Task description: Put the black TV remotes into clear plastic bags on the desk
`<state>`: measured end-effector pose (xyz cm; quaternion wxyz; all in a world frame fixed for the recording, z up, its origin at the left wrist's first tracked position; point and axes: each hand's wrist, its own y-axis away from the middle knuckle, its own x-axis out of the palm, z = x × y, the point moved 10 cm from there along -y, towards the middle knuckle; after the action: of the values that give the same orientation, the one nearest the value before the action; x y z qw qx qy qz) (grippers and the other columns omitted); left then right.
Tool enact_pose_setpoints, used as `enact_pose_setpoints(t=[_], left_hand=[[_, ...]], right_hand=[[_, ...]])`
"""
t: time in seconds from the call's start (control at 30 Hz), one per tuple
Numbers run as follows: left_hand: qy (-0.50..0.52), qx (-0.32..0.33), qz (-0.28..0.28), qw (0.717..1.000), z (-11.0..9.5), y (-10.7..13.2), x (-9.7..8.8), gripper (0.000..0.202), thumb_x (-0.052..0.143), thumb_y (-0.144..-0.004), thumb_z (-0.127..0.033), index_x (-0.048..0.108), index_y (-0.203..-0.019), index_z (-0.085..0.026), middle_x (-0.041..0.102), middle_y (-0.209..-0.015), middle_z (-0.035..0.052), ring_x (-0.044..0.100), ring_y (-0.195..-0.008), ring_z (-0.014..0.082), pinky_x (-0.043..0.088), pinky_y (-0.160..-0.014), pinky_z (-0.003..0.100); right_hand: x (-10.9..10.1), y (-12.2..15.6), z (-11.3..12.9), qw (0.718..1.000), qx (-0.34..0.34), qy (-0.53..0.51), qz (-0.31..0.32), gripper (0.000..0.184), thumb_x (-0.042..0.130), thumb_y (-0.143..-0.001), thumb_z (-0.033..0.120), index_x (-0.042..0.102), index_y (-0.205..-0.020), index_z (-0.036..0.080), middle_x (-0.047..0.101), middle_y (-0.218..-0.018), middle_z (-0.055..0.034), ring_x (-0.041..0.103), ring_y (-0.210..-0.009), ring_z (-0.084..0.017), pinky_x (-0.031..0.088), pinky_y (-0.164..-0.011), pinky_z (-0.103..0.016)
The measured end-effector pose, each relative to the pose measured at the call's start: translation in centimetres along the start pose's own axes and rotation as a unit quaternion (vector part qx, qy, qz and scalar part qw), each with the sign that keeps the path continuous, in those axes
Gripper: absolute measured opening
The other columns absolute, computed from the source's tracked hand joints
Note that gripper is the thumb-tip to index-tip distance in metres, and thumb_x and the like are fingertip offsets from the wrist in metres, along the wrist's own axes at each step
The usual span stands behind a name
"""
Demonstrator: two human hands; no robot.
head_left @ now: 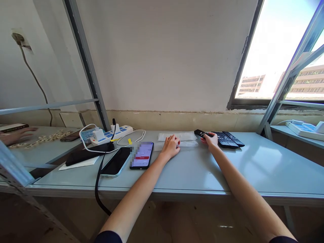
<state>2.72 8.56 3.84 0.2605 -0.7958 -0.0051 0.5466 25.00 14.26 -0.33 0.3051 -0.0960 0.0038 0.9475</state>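
Note:
My right hand (211, 138) is closed around a black remote control (200, 133), whose far end points left over the table. Just right of it, several more black remote controls (229, 139) lie side by side. My left hand (171, 145) rests at the clear plastic bags (186, 136), its fingers curled in and pinching at the nearer bag (188, 144). The bags lie flat, one behind the other, between my two hands. Exactly how the fingertips grip the film is hard to see.
Left of my hands lie a lit phone (142, 155), a dark phone (117, 161) and a black pouch (87, 153). Behind them is a white power strip (112, 135) with cables. Another person's hand (19, 135) is at far left, near small beige pieces (50, 137). Metal posts (87, 64) flank the table.

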Motion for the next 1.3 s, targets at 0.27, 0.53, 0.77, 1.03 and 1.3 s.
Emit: enact_pose_setpoints(t=[0.27, 0.53, 0.77, 1.03, 1.3], left_hand=[[-0.004, 0.001, -0.032, 0.999, 0.2, -0.3, -0.3, 0.03, 0.049, -0.083, -0.006, 0.07, -0.098, -0.021, 0.062, -0.115, 0.0071, 0.056, -0.112, 0.0217, 0.039, -0.097, 0.038], [-0.01, 0.006, -0.024, 1.0, 0.7, -0.4, 1.2, 0.027, 0.056, -0.081, -0.009, 0.074, -0.096, -0.024, 0.066, -0.113, 0.0061, 0.062, -0.103, 0.0213, 0.046, -0.092, 0.036], [-0.048, -0.023, -0.085, 0.995, 1.3, -0.7, -0.7, 0.049, 0.039, -0.085, -0.004, 0.059, -0.125, -0.023, 0.058, -0.132, 0.0086, 0.051, -0.124, 0.0219, 0.038, -0.104, 0.041], [-0.05, -0.063, 0.034, 0.996, 2.5, -0.8, 3.0, 0.046, 0.044, -0.085, -0.015, 0.054, -0.13, -0.02, 0.058, -0.132, 0.01, 0.048, -0.128, 0.0246, 0.039, -0.103, 0.04], [-0.042, -0.085, 0.026, 0.995, 1.2, -0.3, 1.5, 0.031, 0.044, -0.086, -0.017, 0.059, -0.113, -0.017, 0.062, -0.121, 0.0095, 0.052, -0.117, 0.0222, 0.038, -0.1, 0.037]], right_hand=[[0.2, 2.0, 1.9, 0.965, -0.098, 0.241, 0.044, 0.012, 0.068, -0.073, 0.016, 0.073, -0.081, 0.023, 0.068, -0.092, -0.0035, 0.065, -0.088, -0.019, 0.051, -0.077, -0.028], [-0.6, 2.1, 3.0, 0.906, -0.121, 0.404, 0.02, 0.026, 0.058, -0.076, 0.011, 0.075, -0.093, 0.021, 0.057, -0.115, -0.0141, 0.061, -0.1, -0.027, 0.046, -0.084, -0.036], [-0.7, 1.3, 3.0, 0.887, -0.149, 0.436, -0.003, 0.025, 0.064, -0.072, 0.013, 0.072, -0.095, 0.015, 0.055, -0.117, -0.0227, 0.049, -0.116, -0.038, 0.037, -0.093, -0.053], [0.9, 2.3, 4.8, 0.875, -0.262, 0.407, 0.014, 0.028, 0.048, -0.085, 0.027, 0.068, -0.104, 0.026, 0.057, -0.117, -0.015, 0.049, -0.114, -0.034, 0.036, -0.094, -0.053], [6.4, 8.4, 7.1, 0.823, -0.42, 0.341, 0.172, 0.036, 0.04, -0.089, 0.022, 0.066, -0.113, 0.03, 0.059, -0.124, -0.0064, 0.05, -0.119, -0.023, 0.029, -0.104, -0.041]])
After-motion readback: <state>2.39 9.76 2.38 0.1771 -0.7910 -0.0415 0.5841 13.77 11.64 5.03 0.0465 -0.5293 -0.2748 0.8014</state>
